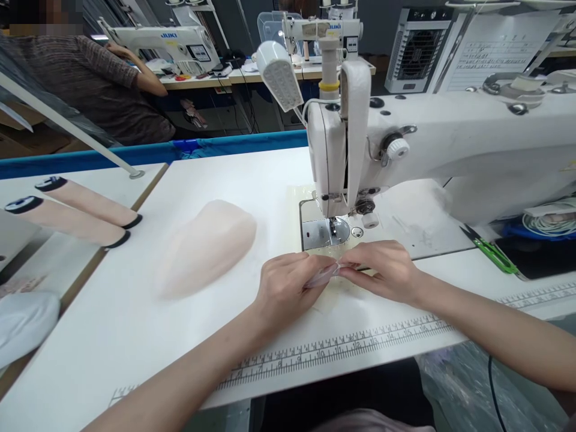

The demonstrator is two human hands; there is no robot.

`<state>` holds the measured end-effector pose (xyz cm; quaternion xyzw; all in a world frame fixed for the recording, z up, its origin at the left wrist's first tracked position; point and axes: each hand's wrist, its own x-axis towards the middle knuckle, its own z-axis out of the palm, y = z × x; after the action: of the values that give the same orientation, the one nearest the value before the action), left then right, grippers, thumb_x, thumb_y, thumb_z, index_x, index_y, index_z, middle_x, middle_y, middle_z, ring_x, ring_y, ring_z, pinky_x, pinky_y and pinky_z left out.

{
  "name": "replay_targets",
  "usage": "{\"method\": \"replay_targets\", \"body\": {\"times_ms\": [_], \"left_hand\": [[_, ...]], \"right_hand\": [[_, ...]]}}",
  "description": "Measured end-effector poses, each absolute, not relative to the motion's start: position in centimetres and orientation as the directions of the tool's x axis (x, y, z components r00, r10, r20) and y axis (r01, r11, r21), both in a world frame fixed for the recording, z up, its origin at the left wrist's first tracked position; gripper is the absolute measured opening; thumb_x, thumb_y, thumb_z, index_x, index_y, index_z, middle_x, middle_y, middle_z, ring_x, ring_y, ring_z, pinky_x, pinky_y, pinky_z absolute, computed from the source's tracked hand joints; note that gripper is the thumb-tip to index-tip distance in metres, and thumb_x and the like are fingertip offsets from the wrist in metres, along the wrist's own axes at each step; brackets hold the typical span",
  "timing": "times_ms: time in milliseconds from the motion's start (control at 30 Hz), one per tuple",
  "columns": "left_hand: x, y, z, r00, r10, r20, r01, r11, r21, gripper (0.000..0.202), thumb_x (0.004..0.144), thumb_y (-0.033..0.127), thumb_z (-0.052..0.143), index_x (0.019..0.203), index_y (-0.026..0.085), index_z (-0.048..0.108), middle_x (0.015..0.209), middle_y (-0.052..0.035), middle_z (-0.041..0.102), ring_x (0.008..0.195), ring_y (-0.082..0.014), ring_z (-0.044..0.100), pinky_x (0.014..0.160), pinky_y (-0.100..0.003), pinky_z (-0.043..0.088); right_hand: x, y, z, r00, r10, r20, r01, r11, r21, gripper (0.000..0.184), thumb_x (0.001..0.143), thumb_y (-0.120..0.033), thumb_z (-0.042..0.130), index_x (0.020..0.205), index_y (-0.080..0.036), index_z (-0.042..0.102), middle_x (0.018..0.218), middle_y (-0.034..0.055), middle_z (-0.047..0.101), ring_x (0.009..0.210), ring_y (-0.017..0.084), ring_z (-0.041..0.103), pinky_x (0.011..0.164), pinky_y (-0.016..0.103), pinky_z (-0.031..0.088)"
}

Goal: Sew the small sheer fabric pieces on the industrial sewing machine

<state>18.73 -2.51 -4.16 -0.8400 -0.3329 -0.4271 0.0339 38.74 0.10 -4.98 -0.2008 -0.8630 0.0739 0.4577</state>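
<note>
Just in front of the sewing machine's (427,132) needle plate (317,234), my two hands meet. My left hand (290,282) is closed on a small piece of thin, pale sheer fabric (321,276). The fingertips of my right hand (382,270) pinch the same fabric at its right end, where it bunches up. Both hands are near the table's front edge, a little below the presser foot (333,228). To the left, a skin-toned sheer fabric piece (211,246) lies flat on the white table.
Two thread cones (72,219) lie at the far left, near a white cloth bundle (27,324). Green-handled scissors (495,255) rest at right. A printed ruler (319,355) runs along the front edge. Behind, a person (90,90) sits by another sewing machine (162,45).
</note>
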Motion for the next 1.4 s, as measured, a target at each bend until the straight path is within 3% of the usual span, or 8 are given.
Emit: {"method": "replay_targets", "body": {"times_ms": [433,633,800,933,1100,1233,1300,1400], "left_hand": [[18.7,-2.6,-3.9,0.421,0.570,0.705,0.605,-0.756,0.249,0.006,0.089,0.017,0.059,0.085,0.019,0.061,0.059,0.0042,0.065,0.050,-0.0081,0.059,0.047,-0.019,0.044],[18.8,-2.7,-4.1,0.414,0.599,0.685,0.614,-0.740,0.276,0.008,0.090,0.020,0.058,0.083,0.019,0.062,0.061,0.0035,0.067,0.050,-0.0081,0.058,0.049,-0.019,0.044],[18.8,-3.8,-2.4,0.387,0.798,0.462,0.581,-0.600,0.550,0.008,0.087,0.023,0.062,0.083,0.020,0.068,0.053,0.0065,0.061,0.043,-0.0064,0.048,0.044,-0.018,0.040],[18.7,-4.0,-1.4,0.431,0.876,0.217,0.561,-0.448,0.696,0.009,0.084,0.025,0.065,0.077,0.024,0.071,0.048,0.0080,0.057,0.038,-0.0067,0.042,0.036,-0.018,0.032],[19.0,-2.1,-3.9,0.371,0.875,0.311,0.723,-0.482,0.494,0.020,0.080,0.024,0.066,0.061,0.022,0.064,0.042,0.0075,0.048,0.035,-0.0080,0.038,0.036,-0.022,0.025],[19.3,-1.1,-5.1,0.278,0.903,0.327,0.840,-0.394,0.373,0.025,0.074,0.031,0.073,0.095,0.022,0.064,0.050,0.0071,0.057,0.040,-0.0135,0.049,0.044,-0.026,0.035],[19.5,-1.1,-5.0,0.278,0.872,0.403,0.875,-0.403,0.269,0.044,0.072,0.032,0.075,0.110,0.018,0.058,0.078,-0.0018,0.069,0.067,-0.0225,0.064,0.061,-0.034,0.045],[19.7,-1.6,-4.7,0.382,0.768,0.515,0.874,-0.481,0.068,0.037,0.079,0.025,0.069,0.113,0.016,0.057,0.116,-0.0123,0.065,0.111,-0.0315,0.057,0.089,-0.045,0.041]], "right_hand": [[38.9,0.2,-5.2,-0.513,0.393,0.763,0.267,0.918,-0.293,0.011,0.091,-0.015,0.058,0.100,-0.020,0.062,0.080,-0.0023,0.073,0.065,0.009,0.067,0.056,0.020,0.053],[39.4,0.4,-5.2,-0.533,0.293,0.794,0.314,0.940,-0.136,0.018,0.089,-0.011,0.058,0.104,-0.020,0.063,0.080,-0.0005,0.074,0.067,0.012,0.069,0.056,0.022,0.055],[40.0,0.1,-4.2,-0.589,0.106,0.801,0.284,0.955,0.082,0.013,0.087,-0.008,0.059,0.098,-0.015,0.062,0.075,0.0033,0.074,0.062,0.014,0.067,0.051,0.025,0.053],[39.9,-0.6,-3.5,-0.637,0.285,0.716,0.273,0.952,-0.137,0.006,0.090,-0.013,0.057,0.092,-0.017,0.061,0.071,-0.0010,0.072,0.057,0.010,0.063,0.049,0.022,0.049],[38.8,0.3,-4.4,-0.612,0.699,0.370,0.459,0.695,-0.554,0.010,0.089,-0.014,0.057,0.082,-0.016,0.064,0.065,-0.0038,0.066,0.053,0.006,0.058,0.050,0.019,0.042],[38.1,1.7,-5.3,-0.505,0.822,0.265,0.663,0.565,-0.490,0.010,0.085,-0.017,0.058,0.080,-0.018,0.066,0.060,-0.0043,0.062,0.051,0.009,0.053,0.050,0.022,0.033],[37.9,2.0,-5.4,-0.465,0.847,0.256,0.720,0.531,-0.447,0.012,0.085,-0.019,0.057,0.079,-0.019,0.067,0.057,-0.0048,0.060,0.049,0.009,0.050,0.050,0.023,0.030],[37.7,2.1,-5.2,-0.441,0.858,0.263,0.751,0.513,-0.415,0.015,0.087,-0.022,0.056,0.081,-0.019,0.069,0.057,-0.0045,0.060,0.050,0.009,0.050,0.051,0.023,0.028]]}}
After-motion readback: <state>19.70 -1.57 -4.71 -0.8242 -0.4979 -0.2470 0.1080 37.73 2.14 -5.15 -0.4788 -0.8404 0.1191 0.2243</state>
